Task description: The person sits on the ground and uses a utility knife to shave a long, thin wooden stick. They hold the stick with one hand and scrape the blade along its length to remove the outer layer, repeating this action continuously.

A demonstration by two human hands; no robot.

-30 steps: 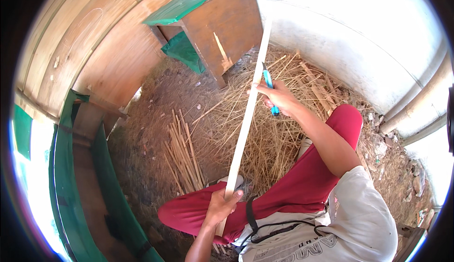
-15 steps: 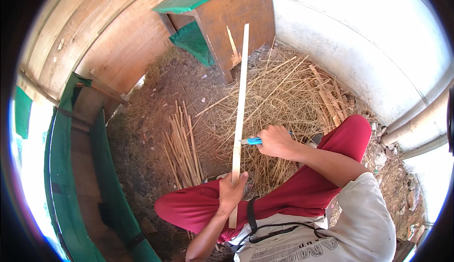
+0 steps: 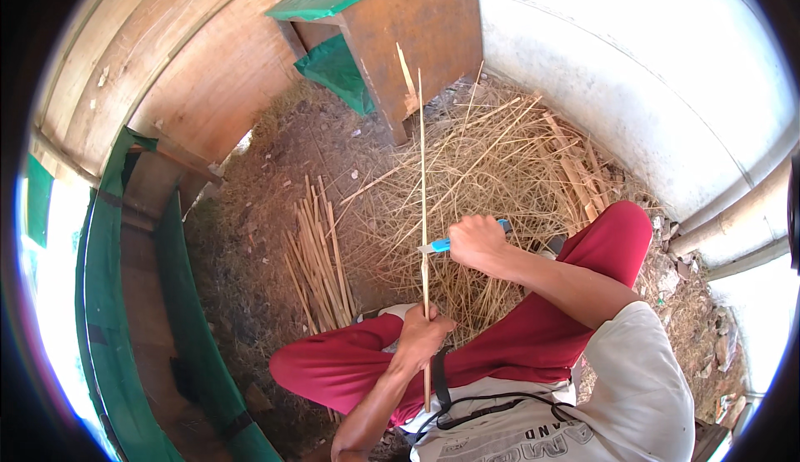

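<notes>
My left hand (image 3: pixel 423 333) is closed round the lower part of a long bamboo strip (image 3: pixel 423 170). The strip stands up away from my lap, its narrow edge facing me. In my right hand (image 3: pixel 478 244) is a blue utility knife (image 3: pixel 440 246). Its blade is out and meets the strip a short way above my left hand. My fingers wrap the knife's handle, whose dark end shows beyond them.
Thin shavings (image 3: pixel 475 187) lie heaped on the ground ahead. Left of them rests a bundle of split bamboo strips (image 3: pixel 318 254). A brown wooden cabinet (image 3: pixel 425 37) with a green cover stands at the back. A green-draped bench (image 3: pixel 187 295) runs along the left, a white wall (image 3: pixel 617 70) along the right.
The bamboo strip has been turned from its broad face to its narrow edge. My left hand has shifted slightly right; the right hand and knife have moved slightly left.
</notes>
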